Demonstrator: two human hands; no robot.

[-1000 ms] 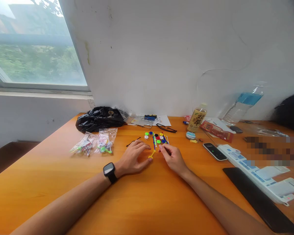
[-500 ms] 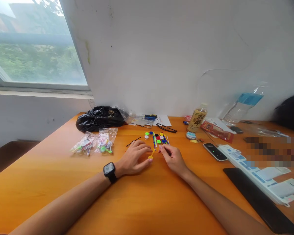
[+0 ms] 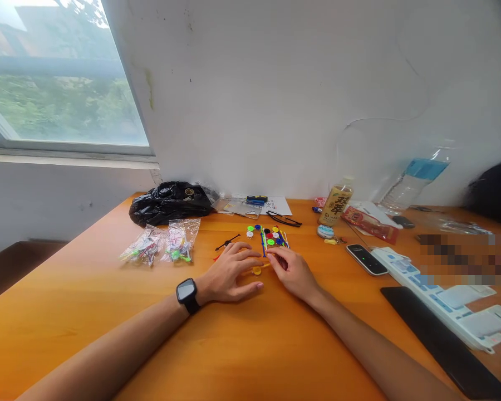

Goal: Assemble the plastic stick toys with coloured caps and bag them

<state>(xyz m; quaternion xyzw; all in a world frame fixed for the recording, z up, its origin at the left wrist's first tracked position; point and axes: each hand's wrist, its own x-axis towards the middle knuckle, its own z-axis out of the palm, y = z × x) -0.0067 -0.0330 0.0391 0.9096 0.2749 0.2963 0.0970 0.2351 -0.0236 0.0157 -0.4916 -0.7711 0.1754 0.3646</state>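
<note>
My left hand (image 3: 229,274) lies flat on the orange table (image 3: 242,345), fingers spread, with a black watch (image 3: 187,293) on the wrist. A small yellow stick with a round end (image 3: 258,270) lies between its fingers and thumb. My right hand (image 3: 293,270) is curled, and its fingertips pinch the stick's other end. Just beyond both hands sits a cluster of coloured discs and thin sticks (image 3: 271,235). A short black stick (image 3: 227,242) lies to the left of that cluster.
Two clear bags of coloured parts (image 3: 161,244) and a black plastic bag (image 3: 171,201) lie at the left. Glasses (image 3: 284,219), a drink bottle (image 3: 336,204), a phone (image 3: 366,259), a white power strip (image 3: 438,295) and a black pad (image 3: 442,341) are at the right.
The yellow stick has swung from upright on the table toward lying sideways. My right fingertips shifted slightly left, and my left fingers spread forward.
</note>
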